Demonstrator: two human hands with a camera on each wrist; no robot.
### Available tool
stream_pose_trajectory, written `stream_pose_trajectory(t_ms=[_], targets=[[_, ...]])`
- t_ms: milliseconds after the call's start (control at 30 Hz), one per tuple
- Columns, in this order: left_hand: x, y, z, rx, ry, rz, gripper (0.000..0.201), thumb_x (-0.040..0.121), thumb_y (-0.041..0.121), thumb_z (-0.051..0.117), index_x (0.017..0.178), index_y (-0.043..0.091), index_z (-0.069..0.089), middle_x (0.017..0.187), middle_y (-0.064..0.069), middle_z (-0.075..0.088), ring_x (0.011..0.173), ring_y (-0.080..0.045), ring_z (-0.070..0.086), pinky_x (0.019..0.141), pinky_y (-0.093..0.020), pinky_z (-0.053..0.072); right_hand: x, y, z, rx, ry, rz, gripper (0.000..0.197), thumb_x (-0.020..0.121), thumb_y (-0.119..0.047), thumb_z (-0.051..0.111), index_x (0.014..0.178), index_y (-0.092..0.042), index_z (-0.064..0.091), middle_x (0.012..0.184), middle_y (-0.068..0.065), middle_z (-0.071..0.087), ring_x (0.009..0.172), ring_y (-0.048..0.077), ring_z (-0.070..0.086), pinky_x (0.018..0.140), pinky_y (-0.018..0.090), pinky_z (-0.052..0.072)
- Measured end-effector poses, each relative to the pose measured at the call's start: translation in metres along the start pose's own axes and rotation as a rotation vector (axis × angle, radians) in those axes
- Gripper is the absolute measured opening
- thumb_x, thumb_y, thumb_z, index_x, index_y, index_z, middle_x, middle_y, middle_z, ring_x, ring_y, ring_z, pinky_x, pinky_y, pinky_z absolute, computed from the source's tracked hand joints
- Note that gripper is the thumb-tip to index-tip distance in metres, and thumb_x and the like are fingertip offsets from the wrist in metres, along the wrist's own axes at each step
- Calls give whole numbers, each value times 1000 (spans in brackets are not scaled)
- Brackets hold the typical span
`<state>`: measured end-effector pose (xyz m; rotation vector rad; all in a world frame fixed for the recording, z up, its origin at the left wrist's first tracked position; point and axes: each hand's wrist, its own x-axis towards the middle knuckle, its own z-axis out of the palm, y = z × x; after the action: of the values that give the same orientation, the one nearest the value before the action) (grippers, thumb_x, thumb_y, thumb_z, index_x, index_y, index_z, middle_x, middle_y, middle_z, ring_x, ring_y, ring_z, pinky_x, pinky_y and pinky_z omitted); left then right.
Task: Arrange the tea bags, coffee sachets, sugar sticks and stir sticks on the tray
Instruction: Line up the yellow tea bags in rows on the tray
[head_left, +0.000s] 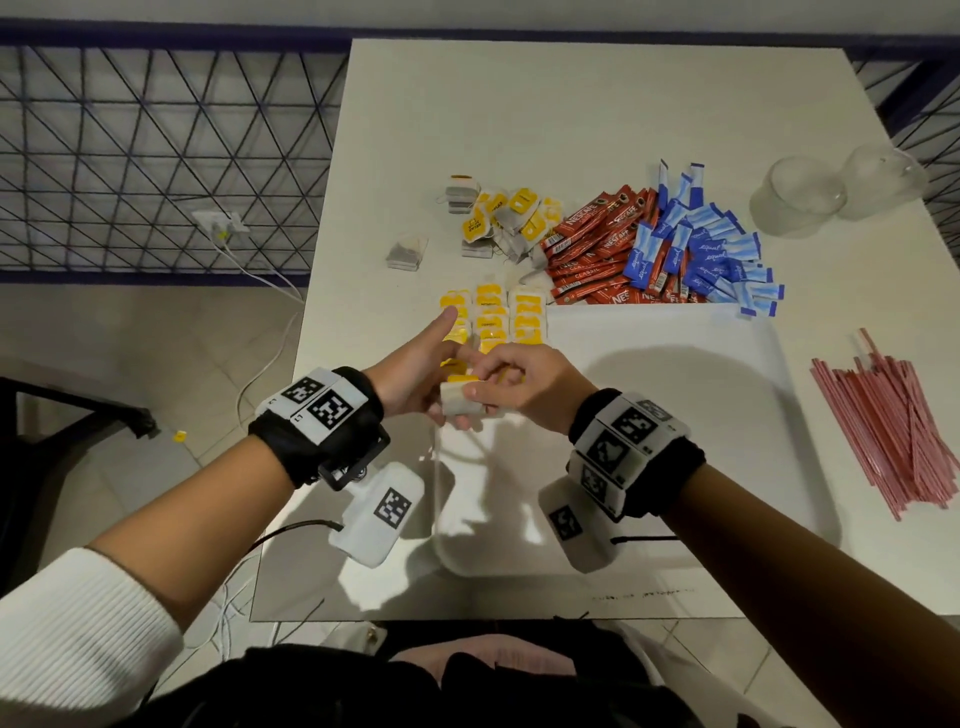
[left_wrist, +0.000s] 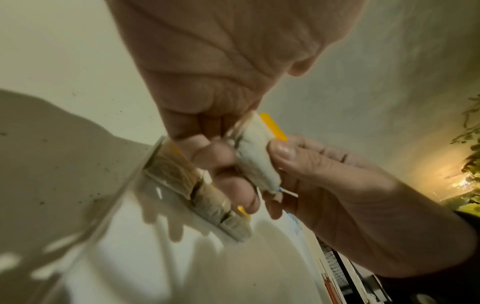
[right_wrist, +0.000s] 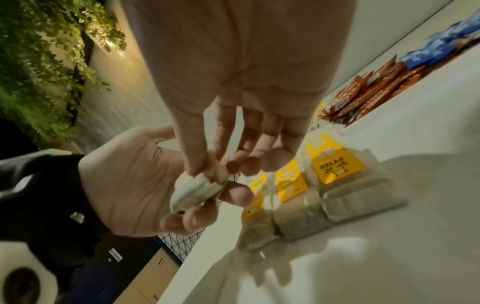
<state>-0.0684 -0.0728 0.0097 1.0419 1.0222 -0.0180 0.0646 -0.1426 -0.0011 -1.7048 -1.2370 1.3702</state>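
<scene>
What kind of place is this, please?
Probably a café or office refreshment corner, not certain: a white table carries piles of coffee sachets, sugar sticks and stir sticks, beside a mesh railing.

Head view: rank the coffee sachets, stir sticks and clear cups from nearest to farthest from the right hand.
From the right hand:
1. Coffee sachets, just beyond it, past the tray's far edge.
2. Stir sticks, off to the right.
3. Clear cups, far right corner.

Tea bags (head_left: 491, 322) in rows on tray's (head_left: 675, 364) far-left corner. Behind tray, left to right: loose tea bags (head_left: 506, 215), coffee (head_left: 592, 249), sugar (head_left: 701, 244). Stir sticks (head_left: 904, 431) right of tray, cups (head_left: 797, 197) behind them, all on desk (head_left: 571, 104).
</scene>
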Motion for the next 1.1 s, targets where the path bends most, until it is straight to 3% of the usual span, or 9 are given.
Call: stream_pose_trajectory(t_ms=[133,233,300,400,500,633,700,800,1100], targets=[[-3,-11,-11,-15,63,-20,47,98,47,23,98,10,53,68,-9,69,50,-14,64,45,-15,45,-1,-1,2,41,101,-38,15,80,-5,68,75,-16,60,59,-8,50,45,-6,47,52,5,37],[-10,-15,-14,28,91,-40,47,96,41,35,83,2,59,53,-2,66,44,-8,59,44,-12,44,-2,0,4,-10,129,-106,23,80,-8,68,72,-28,60,67,2,56,57,4,48,60,10,40],[-14,-18,-17,76,129,9,37,93,36,46,79,6,62,52,0,66,48,-8,58,50,-12,45,-3,1,7,-23,141,-130,19,79,-5,68,75,-23,63,72,8,60,65,13,50,63,12,40],[-19,-22,-22,64,115,86,16,88,24,56,82,13,66,56,-1,67,45,-5,54,57,-15,44,-2,3,12,-49,175,-150,16,77,-1,68,78,-17,64,70,-1,62,70,15,56,68,16,45],[-21,-26,-25,68,90,134,7,87,13,58,86,14,65,56,1,67,46,-3,57,55,-12,46,-2,7,16,-95,201,-125,13,75,-3,70,83,-12,68,65,-11,59,63,4,54,68,13,43],[-18,-34,-28,134,83,163,10,85,4,61,84,14,63,55,5,67,53,1,62,55,-11,47,-6,10,20,-148,173,-113,27,69,-7,77,95,-10,70,75,16,67,66,9,55,70,12,43],[-16,-38,-28,143,77,167,11,85,1,60,82,11,61,54,4,67,51,1,61,52,-11,46,-7,10,21,-125,134,-74,32,69,-13,79,100,-11,68,77,10,67,69,10,57,74,17,45],[-14,-41,-27,121,70,172,10,85,-2,59,81,7,58,49,3,64,45,-1,59,48,-12,43,-2,14,21,21,135,6,28,77,-15,73,103,-13,64,53,-18,54,54,-1,51,71,18,42],[-11,-43,-25,356,192,351,18,80,9,69,83,26,63,68,16,60,48,5,48,57,-8,39,1,12,17,47,114,38,14,82,-5,65,91,-15,61,58,-5,59,44,-1,52,54,12,45]])
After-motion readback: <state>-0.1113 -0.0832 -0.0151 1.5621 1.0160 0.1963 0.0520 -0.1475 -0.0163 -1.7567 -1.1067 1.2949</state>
